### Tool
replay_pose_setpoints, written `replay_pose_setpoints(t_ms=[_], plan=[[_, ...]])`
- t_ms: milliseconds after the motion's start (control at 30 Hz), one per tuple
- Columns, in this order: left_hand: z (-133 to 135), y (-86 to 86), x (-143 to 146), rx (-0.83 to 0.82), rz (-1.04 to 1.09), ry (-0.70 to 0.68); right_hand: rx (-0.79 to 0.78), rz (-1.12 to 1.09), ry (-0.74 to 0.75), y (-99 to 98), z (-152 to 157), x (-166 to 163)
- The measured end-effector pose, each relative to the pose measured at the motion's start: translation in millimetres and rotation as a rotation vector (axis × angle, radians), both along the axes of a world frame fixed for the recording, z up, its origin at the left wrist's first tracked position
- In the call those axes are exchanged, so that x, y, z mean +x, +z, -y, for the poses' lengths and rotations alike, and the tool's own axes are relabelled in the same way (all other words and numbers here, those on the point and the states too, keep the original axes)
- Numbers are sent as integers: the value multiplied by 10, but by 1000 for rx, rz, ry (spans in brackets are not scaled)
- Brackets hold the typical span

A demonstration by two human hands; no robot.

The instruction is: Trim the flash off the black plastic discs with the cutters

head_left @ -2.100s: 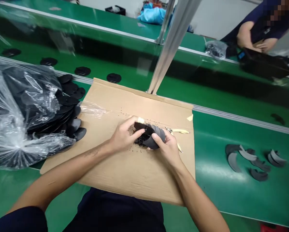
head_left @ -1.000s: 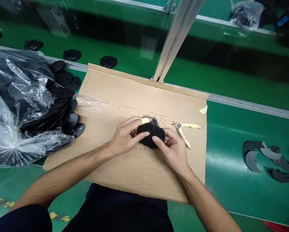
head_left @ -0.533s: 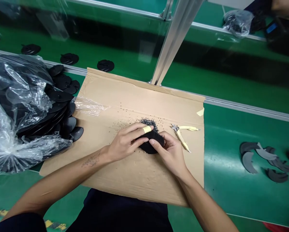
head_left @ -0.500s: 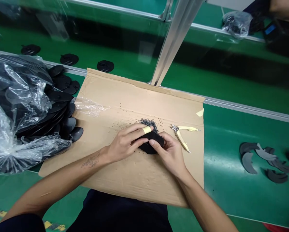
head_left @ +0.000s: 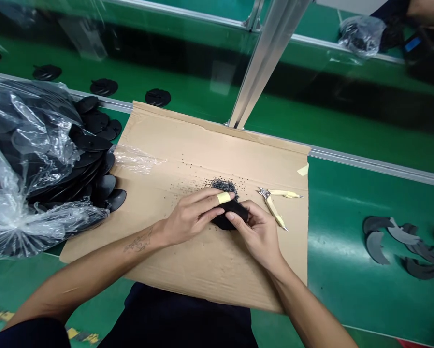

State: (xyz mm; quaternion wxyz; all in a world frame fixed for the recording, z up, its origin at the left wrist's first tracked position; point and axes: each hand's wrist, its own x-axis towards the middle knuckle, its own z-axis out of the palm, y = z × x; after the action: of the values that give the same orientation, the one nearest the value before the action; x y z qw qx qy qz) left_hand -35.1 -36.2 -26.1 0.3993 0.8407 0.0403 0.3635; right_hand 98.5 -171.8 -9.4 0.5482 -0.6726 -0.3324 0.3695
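Note:
Between both hands, just above the cardboard sheet (head_left: 209, 270), is a black plastic part (head_left: 227, 221) with a rounded edge. My left hand (head_left: 193, 215) is closed on its left side, thumb and fingers pinching it; yellow tape wraps one finger. My right hand (head_left: 258, 227) grips the right side, thumb on top. The fingers hide much of the part. Right behind it lies a heap of small black bits (head_left: 224, 186). To the right, yellow-handled nippers (head_left: 275, 205) lie with their handles spread.
A clear plastic bag (head_left: 32, 145) spills many black discs (head_left: 90, 164) at the left. Curved dark pieces (head_left: 376, 246) lie on the green table at the right. A metal post (head_left: 255, 72) rises behind the cardboard. Beyond the rail sit more black discs (head_left: 158, 97). Another person's arm (head_left: 429, 12) shows top right.
The black part has tilted slightly in my hands, its near face now darker and lower. Both hands keep their grip. The whole view has shifted a little.

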Motion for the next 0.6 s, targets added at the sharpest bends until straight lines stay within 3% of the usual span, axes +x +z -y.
replay_pose_setpoints(t_ms=[600], plan=[[23,1,-5,20,45,9,60,-19,-5,7,5,-35]])
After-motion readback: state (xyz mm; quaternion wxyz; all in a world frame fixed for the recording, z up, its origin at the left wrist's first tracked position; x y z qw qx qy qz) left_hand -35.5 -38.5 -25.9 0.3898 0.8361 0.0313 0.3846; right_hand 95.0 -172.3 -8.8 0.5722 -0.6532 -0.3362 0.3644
